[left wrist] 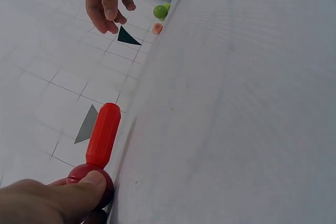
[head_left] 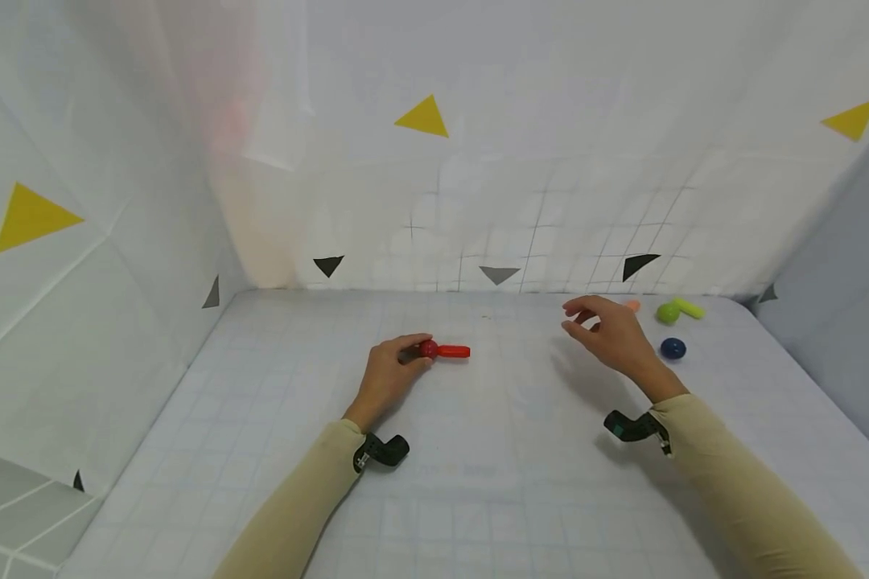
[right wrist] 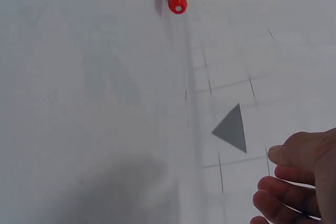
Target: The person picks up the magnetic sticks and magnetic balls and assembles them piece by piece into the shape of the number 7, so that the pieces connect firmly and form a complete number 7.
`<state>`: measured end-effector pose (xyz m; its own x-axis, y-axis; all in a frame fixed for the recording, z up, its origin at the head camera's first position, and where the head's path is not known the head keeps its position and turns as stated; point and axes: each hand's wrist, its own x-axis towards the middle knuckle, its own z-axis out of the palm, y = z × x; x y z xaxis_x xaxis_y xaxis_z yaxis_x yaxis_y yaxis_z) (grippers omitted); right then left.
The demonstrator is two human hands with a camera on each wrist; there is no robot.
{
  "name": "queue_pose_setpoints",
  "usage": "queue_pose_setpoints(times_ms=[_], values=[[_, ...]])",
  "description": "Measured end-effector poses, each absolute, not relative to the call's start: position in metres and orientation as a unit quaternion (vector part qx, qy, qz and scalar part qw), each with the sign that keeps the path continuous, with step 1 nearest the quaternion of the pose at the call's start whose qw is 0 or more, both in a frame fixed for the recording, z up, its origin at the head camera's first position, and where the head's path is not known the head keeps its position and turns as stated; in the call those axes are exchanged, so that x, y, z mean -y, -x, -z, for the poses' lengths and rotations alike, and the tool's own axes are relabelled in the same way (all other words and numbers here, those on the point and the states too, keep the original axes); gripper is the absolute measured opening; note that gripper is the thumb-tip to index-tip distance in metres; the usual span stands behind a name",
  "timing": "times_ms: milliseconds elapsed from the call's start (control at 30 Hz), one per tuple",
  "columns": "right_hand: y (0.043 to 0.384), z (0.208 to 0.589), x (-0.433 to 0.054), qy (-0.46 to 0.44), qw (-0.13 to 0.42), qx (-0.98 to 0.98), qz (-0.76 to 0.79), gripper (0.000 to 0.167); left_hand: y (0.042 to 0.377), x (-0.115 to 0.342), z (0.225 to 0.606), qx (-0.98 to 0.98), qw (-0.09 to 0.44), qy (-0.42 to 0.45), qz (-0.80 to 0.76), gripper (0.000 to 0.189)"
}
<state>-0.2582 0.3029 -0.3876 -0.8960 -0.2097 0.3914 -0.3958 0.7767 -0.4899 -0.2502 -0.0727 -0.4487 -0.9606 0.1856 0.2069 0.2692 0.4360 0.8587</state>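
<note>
A red maraca-shaped toy, a darker ball with a ribbed brighter handle, lies along the table with its handle to the right. My left hand pinches the ball between thumb and fingers; in the left wrist view the thumb presses on the ball. Some way to the right, my right hand is held above the table, holding nothing. Its fingers are loosely bent, and the right wrist view shows a gap between the thumb and the other fingers. The underside of the red toy is hidden.
Beyond my right hand, toward the back right, lie a green ball against a lime-green stick, a dark blue ball and a partly hidden orange piece. White sheeted walls with yellow and dark triangles enclose the white table.
</note>
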Motion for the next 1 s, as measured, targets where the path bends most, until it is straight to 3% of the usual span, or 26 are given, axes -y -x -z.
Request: queue_pose_setpoints(times_ms=[1000], values=[[0.256, 0.389, -0.386, -0.052, 0.161, 0.952, -0.255, 0.027, 0.252, 0.075, 0.450, 0.852, 0.041, 0.124, 0.507, 0.042]])
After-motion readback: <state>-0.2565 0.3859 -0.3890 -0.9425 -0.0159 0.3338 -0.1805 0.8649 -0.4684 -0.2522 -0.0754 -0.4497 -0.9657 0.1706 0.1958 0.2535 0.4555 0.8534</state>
